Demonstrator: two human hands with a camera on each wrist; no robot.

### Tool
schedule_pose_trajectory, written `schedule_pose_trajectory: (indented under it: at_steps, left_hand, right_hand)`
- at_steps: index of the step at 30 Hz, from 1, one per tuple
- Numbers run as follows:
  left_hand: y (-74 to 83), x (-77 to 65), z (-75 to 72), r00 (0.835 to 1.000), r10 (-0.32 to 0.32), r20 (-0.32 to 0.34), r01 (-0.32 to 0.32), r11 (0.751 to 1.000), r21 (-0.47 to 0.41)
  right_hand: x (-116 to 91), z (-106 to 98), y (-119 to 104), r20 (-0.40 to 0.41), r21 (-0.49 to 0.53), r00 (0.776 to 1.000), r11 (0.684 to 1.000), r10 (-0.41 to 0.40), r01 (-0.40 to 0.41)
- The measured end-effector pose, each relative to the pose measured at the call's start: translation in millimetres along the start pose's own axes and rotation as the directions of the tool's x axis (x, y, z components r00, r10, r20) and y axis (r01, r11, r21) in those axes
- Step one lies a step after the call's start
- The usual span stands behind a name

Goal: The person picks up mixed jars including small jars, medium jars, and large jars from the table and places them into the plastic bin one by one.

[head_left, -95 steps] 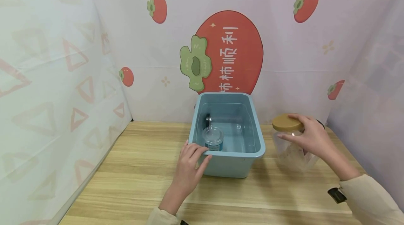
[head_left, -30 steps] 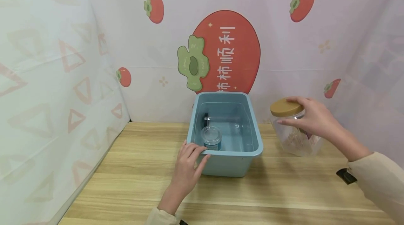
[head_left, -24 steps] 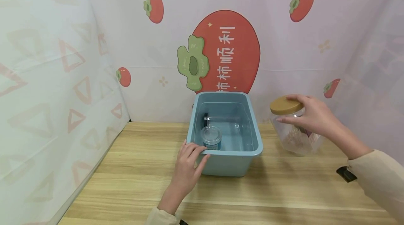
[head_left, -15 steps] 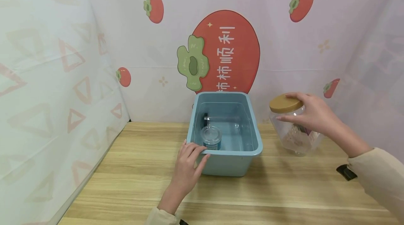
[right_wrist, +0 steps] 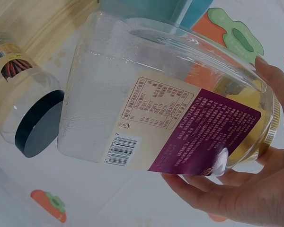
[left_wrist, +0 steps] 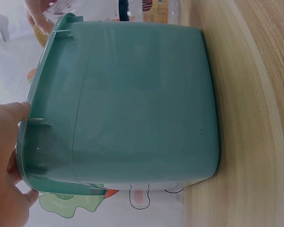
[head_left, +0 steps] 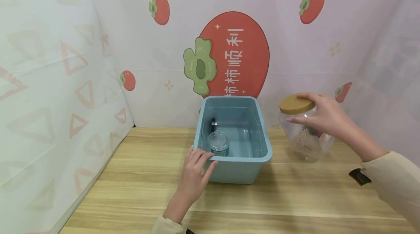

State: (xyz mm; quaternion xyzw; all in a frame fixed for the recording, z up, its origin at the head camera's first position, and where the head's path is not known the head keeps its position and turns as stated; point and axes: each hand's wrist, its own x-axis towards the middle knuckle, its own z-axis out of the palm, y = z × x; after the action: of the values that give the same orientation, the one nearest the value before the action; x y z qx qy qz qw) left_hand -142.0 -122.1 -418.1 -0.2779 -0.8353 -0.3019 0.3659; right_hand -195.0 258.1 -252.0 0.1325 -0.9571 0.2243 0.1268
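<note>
My right hand (head_left: 329,119) grips a clear plastic jar (right_wrist: 156,109) with a yellow lid (head_left: 296,104) from above, near the lid. The jar hangs tilted above the table at the right; a purple and cream label with a barcode shows in the right wrist view. At the centre, my left hand (head_left: 193,175) holds the near left corner of a blue plastic bin (head_left: 236,172) by its rim, thumb outside. Inside the bin are a small round tub (head_left: 219,141) with a clear lid and a clear jar (head_left: 231,126) with a black cap, lying on its side.
Another clear jar (right_wrist: 35,111) with a black lid and a picture label stands on the wooden table (head_left: 147,175) behind the held jar. A fabric backdrop (head_left: 157,48) with printed persimmons closes off the back, and more cloth hangs at both sides.
My right hand has raised the yellow-lidded jar from near the tabletop, and it tilts more. My left hand and the bin stay in place.
</note>
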Motion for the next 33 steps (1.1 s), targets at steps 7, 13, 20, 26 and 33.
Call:
schedule_pose_trajectory:
  at_steps: [7, 13, 20, 26, 33]
  left_hand:
    - [-0.1, -0.5, 1.0, 1.0, 0.011, -0.013, -0.011, 1.0, 0.007]
    - [0.4, -0.2, 1.0, 1.0, 0.007, -0.012, -0.007, 1.0, 0.01]
    - [-0.4, -0.9, 2.0, 1.0, 0.005, -0.014, -0.005, 1.0, 0.008]
    - [-0.7, -0.6, 1.1, 1.0, -0.002, -0.001, 0.002, 1.0, 0.005]
    - [-0.8, 0.0, 0.7, 1.0, -0.002, 0.002, 0.002, 1.0, 0.008]
  right_hand:
    - [3, -6, -5, 0.012, -0.01, 1.0, 1.0, 0.018, -0.018]
    - [7, -9, -10, 0.007, 0.003, 1.0, 1.0, 0.013, -0.013]
    - [10, -12, -18, 0.017, -0.007, 1.0, 1.0, 0.025, -0.025]
    - [14, -14, -23, 0.015, -0.015, 1.0, 1.0, 0.023, -0.022]
    - [17, -17, -27, 0.022, -0.008, 0.999, 1.0, 0.028, -0.028]
